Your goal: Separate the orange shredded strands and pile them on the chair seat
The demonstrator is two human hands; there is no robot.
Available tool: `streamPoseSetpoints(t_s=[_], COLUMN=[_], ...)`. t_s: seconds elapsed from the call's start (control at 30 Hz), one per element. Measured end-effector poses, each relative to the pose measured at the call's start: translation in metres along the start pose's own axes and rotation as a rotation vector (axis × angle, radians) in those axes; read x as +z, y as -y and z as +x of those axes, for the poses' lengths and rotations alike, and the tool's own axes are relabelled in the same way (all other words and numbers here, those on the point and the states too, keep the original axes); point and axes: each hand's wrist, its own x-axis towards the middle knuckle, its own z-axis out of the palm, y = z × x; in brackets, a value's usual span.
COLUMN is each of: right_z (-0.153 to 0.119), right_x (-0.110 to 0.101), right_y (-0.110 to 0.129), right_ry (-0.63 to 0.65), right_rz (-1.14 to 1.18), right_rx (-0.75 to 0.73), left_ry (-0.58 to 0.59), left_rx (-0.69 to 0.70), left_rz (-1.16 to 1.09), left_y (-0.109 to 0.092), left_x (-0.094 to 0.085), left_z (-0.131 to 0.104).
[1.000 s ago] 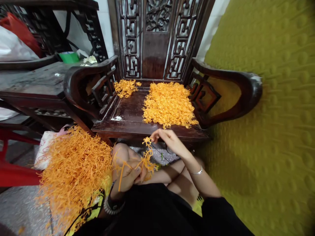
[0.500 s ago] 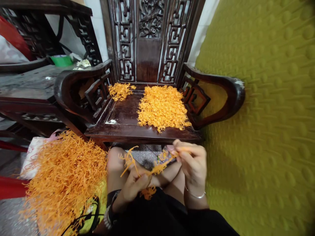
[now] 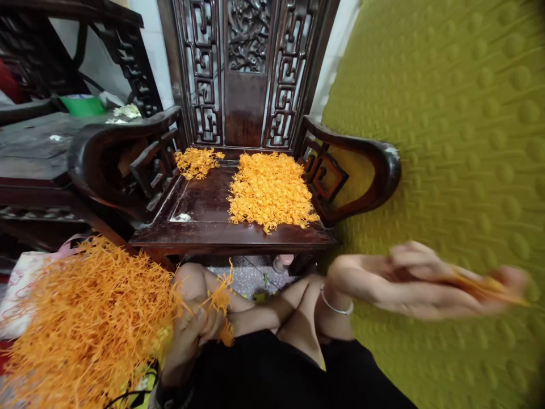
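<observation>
My left hand (image 3: 193, 335) pinches an orange tuft (image 3: 222, 301); my blurred right hand (image 3: 430, 281), closed on strands (image 3: 485, 287), could scatter them off the chair seat's (image 3: 204, 210) front edge.

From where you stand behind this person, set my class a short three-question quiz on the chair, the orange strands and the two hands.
1. True or false: the chair seat carries two separate orange piles.
2. Which pile on the seat is larger? A) the back-left pile B) the right-hand pile
3. Fill in: the left hand holds a small tuft of strands beside the big ___ at the person's left knee.

Key
1. True.
2. B.
3. Heap. The right hand is swung out towards the yellow mat; it is blurred, with something orange in its grip.
</observation>
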Motion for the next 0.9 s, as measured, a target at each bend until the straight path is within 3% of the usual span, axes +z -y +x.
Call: streamPoseSetpoints(t_s=[0.03, 0.07, 0.1, 0.17, 0.2, 0.23, 0.33, 0.43, 0.6, 0.7, 0.8, 0.9], right_z=[-0.006, -0.012, -0.016, -0.024, -0.029, -0.034, -0.051, -0.062, -0.067, -0.068, -0.068, -0.07], right_x=[0.013, 0.024, 0.033, 0.044, 0.046, 0.045, 0.035, 0.02, 0.002, -0.005, -0.01, -0.014], right_y=[-0.01, -0.024, -0.039, -0.071, -0.085, -0.096, -0.104, -0.078, -0.02, -0.008, -0.011, -0.018], right_ry=[-0.037, 0.109, 0.371, 0.877, 1.057, 1.157, 1.177, 1.179, 1.617, 1.822, 1.927, 1.919], right_rz=[-0.047, -0.15, -0.296, -0.59, -0.698, -0.76, -0.655, -0.316, 0.108, 0.295, 0.412, 0.563], right_rx=[-0.177, -0.295, -0.357, -0.317, -0.267, -0.223, -0.202, -0.116, 0.316, 0.458, 0.578, 0.763], left_ry=[0.04, 0.077, 0.109, 0.154, 0.164, 0.166, 0.12, 0.138, 0.188, 0.204, 0.191, 0.135], left_rx=[0.017, 0.032, 0.042, 0.058, 0.064, 0.073, 0.085, 0.078, 0.086, 0.08, 0.071, 0.073], left_rz=[-0.016, -0.027, -0.038, -0.063, -0.072, -0.076, -0.078, -0.098, -0.119, -0.124, -0.126, -0.111], left_y=[0.001, 0.002, 0.003, 0.004, 0.004, 0.004, 0.001, -0.001, -0.002, 0.0, 0.001, 0.002], left_x=[0.002, 0.003, 0.004, 0.006, 0.007, 0.008, 0.01, 0.01, 0.009, 0.008, 0.009, 0.01], left_z=[0.002, 0.004, 0.006, 0.011, 0.013, 0.015, 0.02, 0.024, 0.028, 0.027, 0.026, 0.025])
